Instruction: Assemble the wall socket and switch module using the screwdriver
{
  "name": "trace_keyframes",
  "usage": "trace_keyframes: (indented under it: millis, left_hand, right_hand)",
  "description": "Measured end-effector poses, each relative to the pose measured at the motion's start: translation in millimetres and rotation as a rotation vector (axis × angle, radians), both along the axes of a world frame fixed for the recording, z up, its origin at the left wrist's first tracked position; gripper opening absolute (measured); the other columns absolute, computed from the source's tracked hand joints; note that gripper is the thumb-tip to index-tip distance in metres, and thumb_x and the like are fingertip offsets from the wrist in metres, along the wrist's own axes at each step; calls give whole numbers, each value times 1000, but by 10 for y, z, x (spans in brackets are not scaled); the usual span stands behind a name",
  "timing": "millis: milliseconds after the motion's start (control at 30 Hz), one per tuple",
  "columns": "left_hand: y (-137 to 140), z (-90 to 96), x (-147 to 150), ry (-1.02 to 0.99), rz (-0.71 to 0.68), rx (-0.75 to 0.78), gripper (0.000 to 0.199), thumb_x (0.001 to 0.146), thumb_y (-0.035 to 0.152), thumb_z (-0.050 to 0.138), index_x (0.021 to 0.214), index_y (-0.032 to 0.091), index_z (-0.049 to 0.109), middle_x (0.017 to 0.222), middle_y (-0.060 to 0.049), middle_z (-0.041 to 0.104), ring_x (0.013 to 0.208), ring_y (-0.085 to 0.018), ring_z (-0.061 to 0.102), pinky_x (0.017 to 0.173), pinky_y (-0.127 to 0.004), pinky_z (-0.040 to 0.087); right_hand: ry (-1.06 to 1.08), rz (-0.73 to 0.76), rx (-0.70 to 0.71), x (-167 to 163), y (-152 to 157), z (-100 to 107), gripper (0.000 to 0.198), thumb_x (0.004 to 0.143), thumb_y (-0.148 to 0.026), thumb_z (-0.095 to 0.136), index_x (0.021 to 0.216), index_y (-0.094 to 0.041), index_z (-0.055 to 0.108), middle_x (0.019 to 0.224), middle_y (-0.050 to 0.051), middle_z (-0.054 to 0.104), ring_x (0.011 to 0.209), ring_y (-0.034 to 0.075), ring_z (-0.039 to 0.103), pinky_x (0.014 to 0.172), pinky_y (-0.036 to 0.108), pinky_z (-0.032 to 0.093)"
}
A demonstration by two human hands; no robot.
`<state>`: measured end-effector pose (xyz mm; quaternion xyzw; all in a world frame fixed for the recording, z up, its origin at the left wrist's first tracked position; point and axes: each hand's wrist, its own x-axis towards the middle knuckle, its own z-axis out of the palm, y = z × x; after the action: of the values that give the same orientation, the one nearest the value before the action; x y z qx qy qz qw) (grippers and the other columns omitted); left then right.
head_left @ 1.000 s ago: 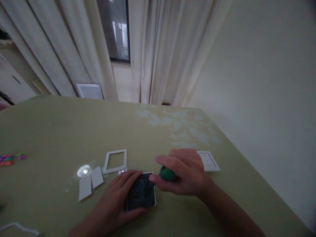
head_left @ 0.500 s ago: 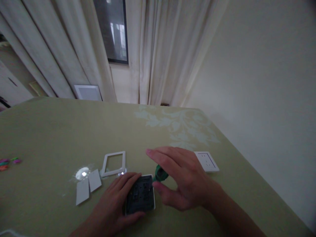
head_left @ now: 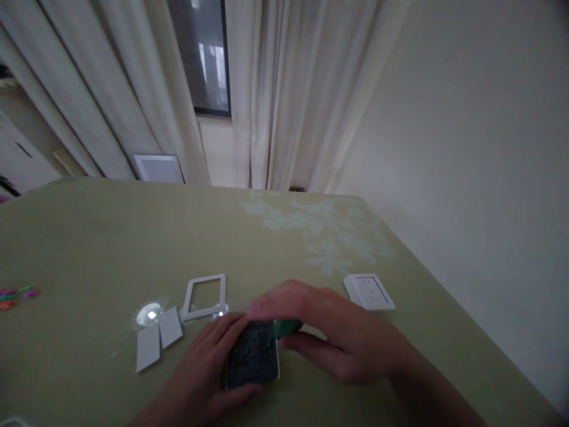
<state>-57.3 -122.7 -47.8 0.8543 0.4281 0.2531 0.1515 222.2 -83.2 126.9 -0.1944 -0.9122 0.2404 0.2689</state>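
Note:
My left hand [head_left: 207, 359] grips a wall switch panel [head_left: 254, 357] by its left side, thumb at the near edge and fingers at the far edge. The panel lies with its black, detailed inner side up, and a thin white rim shows round it. My right hand [head_left: 340, 335] is closed round the green handle of a screwdriver [head_left: 287, 328] at the panel's upper right. Its shaft and tip are hardly visible, so I cannot tell exactly where the tip rests. Left of the panel lie a white frame [head_left: 190, 296] and two white cover plates [head_left: 148, 349] [head_left: 170, 328].
A white wall socket [head_left: 371, 292] lies beyond my right wrist. A shiny round disc [head_left: 148, 314] is beside the plates. Small coloured pieces [head_left: 8, 299] lie at the far left of the green tablecloth [head_left: 111, 237]. A wall [head_left: 484, 178] borders the table's right side.
My right hand's fingers have come down and closed round the screwdriver's handle, and the hand has turned. The white socket shows more fully now. My left hand and the panel stay in place.

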Motion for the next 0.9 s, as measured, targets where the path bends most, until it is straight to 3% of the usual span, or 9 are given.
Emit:
trace_keyframes:
  millis: [100, 200, 333, 400, 500, 600, 667, 767, 900]
  left_hand:
    - [0, 18, -1, -12, -14, -15, 98, 81, 42, 92, 163, 35, 40, 155, -13, 65, 133, -41, 70, 106, -55, 64]
    - [5, 36, -1, -34, -26, -17, 96, 81, 43, 91, 162, 35, 41, 154, -13, 66, 132, -40, 70, 105, -54, 64]
    - [11, 29, -4, -35, -23, -40, 94, 83, 43, 90, 163, 35, 40, 156, -13, 63, 135, -41, 68, 108, -54, 62]
    - [13, 26, -2, -19, -19, -43, 97, 82, 42, 91, 163, 36, 39, 156, -13, 63, 134, -41, 68, 108, -55, 62]
    - [11, 35, 5, -7, -19, -42, 100, 79, 40, 92, 163, 36, 38, 156, -14, 63, 133, -41, 69, 106, -56, 63]
    - [6, 39, 9, -13, -26, -30, 100, 80, 39, 92, 163, 36, 37, 156, -14, 63, 133, -41, 69, 105, -56, 64]
    - [6, 35, 9, -18, -24, -20, 99, 80, 41, 92, 163, 35, 38, 155, -14, 64, 131, -41, 70, 104, -56, 64]
    - [13, 39, 15, -31, -24, -9, 98, 79, 42, 92, 162, 34, 41, 153, -14, 65, 130, -41, 71, 103, -57, 65]
    - [26, 84, 35, -56, -19, -3, 94, 79, 39, 92, 160, 36, 44, 150, -10, 68, 127, -40, 72, 102, -54, 65]
  right_hand:
    - [74, -211, 305, -47, 41, -161, 10, 107, -30, 70, 112, -22, 66, 90, 0, 75, 75, 14, 68, 68, 26, 50]
    - [72, -337, 501, -75, 10, -202, 18, 103, -36, 75, 97, -22, 64, 77, -2, 68, 64, 14, 60, 60, 29, 44]
    - [-31, -95, 1, 17, -22, -4, 50, 110, -30, 64, 156, -20, 50, 139, 13, 72, 125, 23, 69, 102, 36, 56]
    - [-17, -51, -145, 59, 15, 19, 51, 112, -25, 62, 160, -24, 47, 142, 10, 71, 129, 20, 68, 107, 34, 54]
    - [119, -275, -12, 42, 94, -124, 33, 101, -39, 81, 126, -23, 68, 107, 3, 78, 94, 17, 74, 86, 28, 57]
    - [193, -364, 132, -20, 112, -244, 35, 93, -49, 87, 105, -21, 69, 87, -1, 72, 73, 14, 67, 71, 26, 53]
    - [134, -270, 99, -36, 76, -205, 39, 96, -47, 86, 122, -22, 70, 104, 3, 78, 90, 17, 73, 83, 28, 56]
    - [31, -98, -40, -6, -2, -42, 65, 103, -27, 76, 161, -23, 47, 149, 11, 68, 134, 23, 66, 112, 34, 52]
    - [-4, -28, -100, 21, -65, 37, 52, 109, -20, 64, 158, -25, 50, 139, 8, 74, 124, 18, 70, 105, 30, 54]
